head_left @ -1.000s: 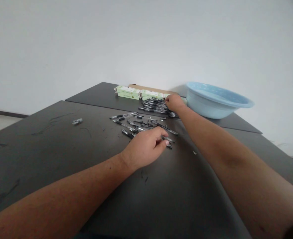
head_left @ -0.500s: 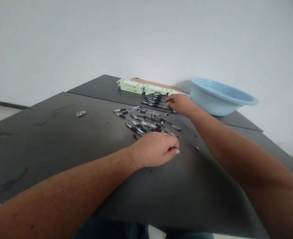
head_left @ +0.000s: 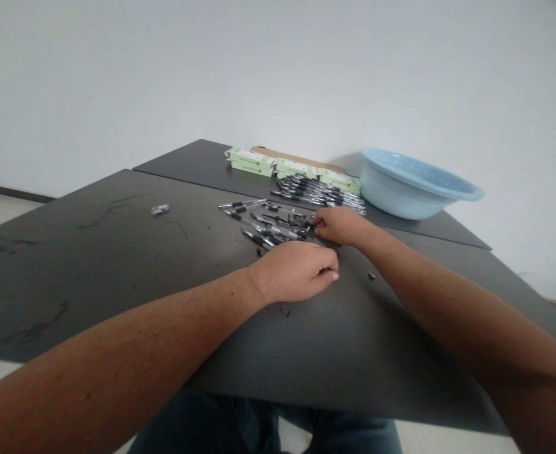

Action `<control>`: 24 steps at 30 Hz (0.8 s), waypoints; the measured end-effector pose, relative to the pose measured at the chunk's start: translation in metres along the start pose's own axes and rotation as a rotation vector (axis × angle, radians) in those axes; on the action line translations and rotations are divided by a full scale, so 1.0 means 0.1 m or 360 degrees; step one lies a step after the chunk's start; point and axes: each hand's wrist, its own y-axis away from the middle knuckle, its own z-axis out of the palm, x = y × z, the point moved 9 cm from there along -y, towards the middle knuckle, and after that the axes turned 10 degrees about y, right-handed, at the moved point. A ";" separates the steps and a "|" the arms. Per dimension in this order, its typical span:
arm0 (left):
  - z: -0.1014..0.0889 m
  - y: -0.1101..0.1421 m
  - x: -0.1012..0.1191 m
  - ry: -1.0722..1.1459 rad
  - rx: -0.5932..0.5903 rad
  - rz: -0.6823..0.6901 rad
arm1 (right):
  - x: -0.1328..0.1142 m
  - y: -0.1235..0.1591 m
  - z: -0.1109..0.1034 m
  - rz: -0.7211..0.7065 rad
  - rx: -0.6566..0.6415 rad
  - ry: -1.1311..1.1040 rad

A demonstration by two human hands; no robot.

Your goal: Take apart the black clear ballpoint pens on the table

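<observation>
My left hand rests low over the near edge of a loose pile of black-and-clear gel pens. Its fingers are curled closed, and whatever they may hold is hidden. At the right side of this pile, my right hand has its fingertips pinched on a pen, mostly covered by the hand. Behind it lies a neater stack of similar pens, side by side. Small black pen parts are scattered in the loose pile.
Pale green boxes stand in a row at the back, before a brown board. A light blue basin sits at back right. A small clear-and-white item lies left; a tiny piece lies right on the dark table.
My right hand has come back from the neat stack toward me, to the right side of the loose pile, uncovering the stack. My left hand has stayed almost in place, still closed.
</observation>
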 end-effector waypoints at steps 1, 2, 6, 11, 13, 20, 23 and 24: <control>0.00 0.00 0.00 0.0006 0.0002 -0.0001 | -0.01 0.00 0.01 -0.0005 -0.0011 0.0009; 0.00 0.00 0.00 0.0016 0.0000 -0.0004 | -0.02 0.00 0.01 -0.0007 -0.0019 0.0016; 0.02 0.00 -0.01 0.0042 -0.0026 -0.0024 | -0.03 -0.03 0.05 0.0020 -0.0024 0.0022; 0.02 0.00 -0.04 -0.0007 -0.0016 -0.0042 | 0.04 0.00 -0.01 0.0109 0.0023 -0.0012; 0.00 0.00 -0.06 -0.0025 0.0021 -0.0062 | 0.10 0.11 -0.10 0.0132 0.0057 -0.0034; -0.36 0.07 -0.10 -0.0101 0.0556 -0.0150 | 0.01 0.98 -0.42 -0.0125 0.0287 -0.0226; -0.27 0.03 -0.05 -0.0205 0.0427 -0.0094 | -0.10 1.35 -0.42 -0.0231 0.0355 -0.0338; -0.19 0.00 -0.03 -0.0233 0.0309 -0.0067 | -0.13 1.44 -0.41 -0.0251 0.0376 -0.0386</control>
